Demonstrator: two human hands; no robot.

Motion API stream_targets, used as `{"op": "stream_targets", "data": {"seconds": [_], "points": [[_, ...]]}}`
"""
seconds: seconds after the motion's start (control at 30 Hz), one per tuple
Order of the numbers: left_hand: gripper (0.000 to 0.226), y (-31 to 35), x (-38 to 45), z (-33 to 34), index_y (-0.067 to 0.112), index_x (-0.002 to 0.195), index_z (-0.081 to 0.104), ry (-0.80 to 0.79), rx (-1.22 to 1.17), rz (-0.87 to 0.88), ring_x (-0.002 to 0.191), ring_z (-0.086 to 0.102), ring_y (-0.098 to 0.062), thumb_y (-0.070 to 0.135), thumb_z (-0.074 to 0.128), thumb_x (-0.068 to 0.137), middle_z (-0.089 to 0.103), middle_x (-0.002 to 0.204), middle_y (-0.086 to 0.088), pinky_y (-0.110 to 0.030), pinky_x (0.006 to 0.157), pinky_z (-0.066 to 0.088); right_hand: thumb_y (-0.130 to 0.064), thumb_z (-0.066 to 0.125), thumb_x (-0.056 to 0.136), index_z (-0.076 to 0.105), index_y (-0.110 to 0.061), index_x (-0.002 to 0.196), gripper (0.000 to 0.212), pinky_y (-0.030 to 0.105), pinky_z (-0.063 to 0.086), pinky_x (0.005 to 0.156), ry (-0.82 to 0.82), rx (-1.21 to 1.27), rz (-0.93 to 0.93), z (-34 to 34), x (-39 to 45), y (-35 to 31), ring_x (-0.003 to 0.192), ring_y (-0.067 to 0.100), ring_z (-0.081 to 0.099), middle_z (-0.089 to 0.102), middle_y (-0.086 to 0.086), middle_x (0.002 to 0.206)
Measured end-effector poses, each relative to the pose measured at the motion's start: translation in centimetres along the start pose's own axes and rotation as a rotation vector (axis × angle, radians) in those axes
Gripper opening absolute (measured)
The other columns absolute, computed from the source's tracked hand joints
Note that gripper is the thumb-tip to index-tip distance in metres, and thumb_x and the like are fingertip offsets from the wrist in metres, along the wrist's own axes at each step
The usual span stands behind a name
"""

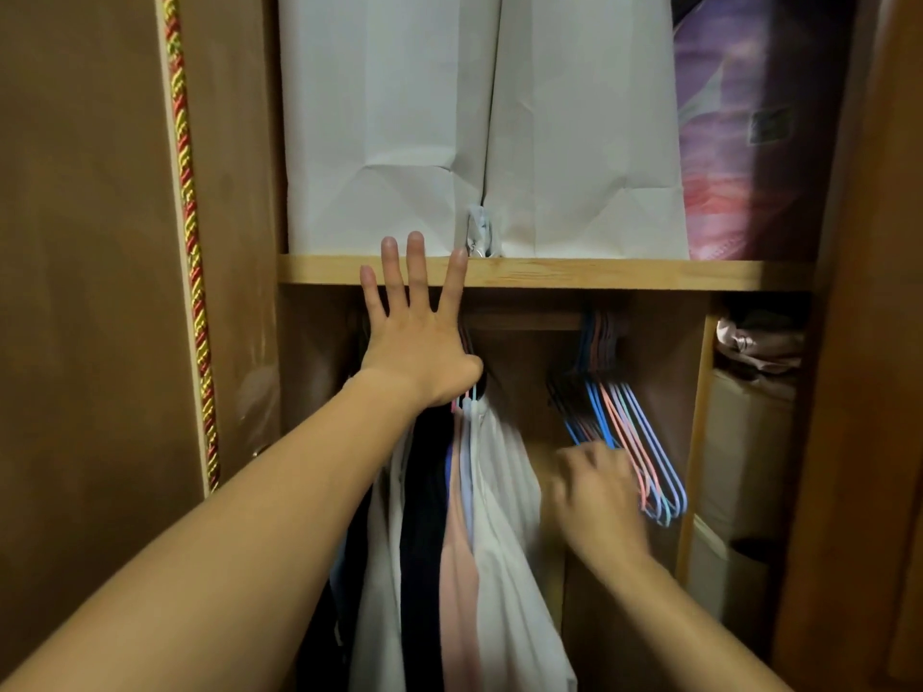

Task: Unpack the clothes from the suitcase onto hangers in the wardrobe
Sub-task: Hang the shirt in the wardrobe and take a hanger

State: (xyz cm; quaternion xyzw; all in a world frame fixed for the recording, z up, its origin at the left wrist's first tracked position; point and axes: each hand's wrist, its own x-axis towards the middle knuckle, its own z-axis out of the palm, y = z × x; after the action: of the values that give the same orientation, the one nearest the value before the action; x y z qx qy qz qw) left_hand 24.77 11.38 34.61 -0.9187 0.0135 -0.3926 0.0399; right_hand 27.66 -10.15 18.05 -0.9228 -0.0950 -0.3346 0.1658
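Head view, looking into an open wardrobe. Left hand [417,337] is up w/ fingers straight and spread, fingertips over the front edge of the wooden shelf [624,274], palm in front of the hooks of the hung clothes [479,531]; it grips nothing that shows. Right hand [597,496] is lower, blurred, fingers curled, just beside the bunch of empty hangers [634,442]; can't tell if it's actually clamped on one or only touching. Clothes, i.e. white, dark navy and pink garments, hang packed together on the left part of the rail, directly under the left hand. Empty hangers, blue, pink and pale lilac, hang bunched on the right part of the same rail, tilted toward the right. Between the 2 groups is an open gap w/ bare brown back panel showing, the only free room along the rail. A vertical wooden divider [696,442] closes the hanging bay on the right; beyond it a narrow side compartment holds folded fabric [759,342] on top and pale boxes [744,452] below. On the shelf stand 2 large white paper bags [389,117], side by side and touching, plus a purple-pink patterned bundle [734,142] at the right. A red-and-gold twisted cord [192,232] runs down the door edge at left. No readable writing; a dark label on the bundle is too blurred.
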Motion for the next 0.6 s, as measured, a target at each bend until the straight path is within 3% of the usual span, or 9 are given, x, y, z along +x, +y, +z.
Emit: {"op": "stream_targets", "data": {"seconds": [0.03, 0.1, 0.23, 0.43, 0.6], "points": [[0.118, 0.2, 0.0, 0.0, 0.025, 0.143, -0.043, 0.003, -0.003, -0.009, 0.136, -0.045, -0.048, 0.06, 0.049, 0.079, -0.044, 0.152, -0.025, -0.067, 0.113, -0.022, -0.017, 0.073, 0.078, 0.063, -0.01, 0.115, 0.039, 0.043, 0.041, 0.084, 0.095, -0.235, 0.0, 0.3, 0.2, 1.5, 0.102, 0.032, 0.048, 0.054, 0.012, 0.111], [0.117, 0.2, 0.0, 0.0, 0.025, 0.144, -0.043, 0.005, 0.004, -0.014, 0.136, -0.045, -0.048, 0.06, 0.049, 0.079, -0.044, 0.152, -0.025, -0.067, 0.113, -0.021, -0.006, 0.073, 0.066, 0.061, -0.005, 0.11, 0.046, 0.045, 0.035, 0.072, 0.093, -0.454, 0.0, -0.4, 0.7, 3.2, 0.088, 0.037, 0.047, 0.053, 0.017, 0.099], [0.117, 0.1, -0.1, -0.1, 0.024, 0.146, -0.041, -0.012, 0.013, -0.013, 0.136, -0.045, -0.048, 0.062, 0.048, 0.081, -0.045, 0.152, -0.025, -0.066, 0.113, -0.022, -0.017, 0.079, 0.065, 0.061, -0.005, 0.109, 0.049, 0.042, 0.031, 0.07, 0.014, -0.633, -0.028, -1.1, 2.3, 4.1, 0.084, 0.034, 0.052, 0.06, 0.014, 0.093], [0.118, 0.2, -0.1, -0.2, 0.025, 0.143, -0.045, -0.019, 0.005, -0.022, 0.136, -0.046, -0.048, 0.062, 0.048, 0.081, -0.048, 0.149, -0.024, -0.065, 0.113, -0.024, -0.016, 0.089, 0.051, 0.064, -0.013, 0.073, 0.033, 0.033, 0.043, 0.057, -0.014, -0.542, 0.056, -2.3, 3.3, 3.2, 0.056, 0.027, 0.063, 0.064, 0.006, 0.06], [0.116, 0.0, -0.2, -0.5, 0.026, 0.141, -0.046, -0.031, 0.007, -0.009, 0.135, -0.046, -0.047, 0.064, 0.047, 0.082, -0.053, 0.142, -0.021, -0.065, 0.113, -0.023, -0.014, 0.078, 0.061, 0.071, -0.009, 0.079, 0.02, 0.038, 0.042, 0.063, 0.085, -0.534, 0.006, -3.0, 3.5, 2.4, 0.073, 0.032, 0.06, 0.064, 0.01, 0.077]]}}
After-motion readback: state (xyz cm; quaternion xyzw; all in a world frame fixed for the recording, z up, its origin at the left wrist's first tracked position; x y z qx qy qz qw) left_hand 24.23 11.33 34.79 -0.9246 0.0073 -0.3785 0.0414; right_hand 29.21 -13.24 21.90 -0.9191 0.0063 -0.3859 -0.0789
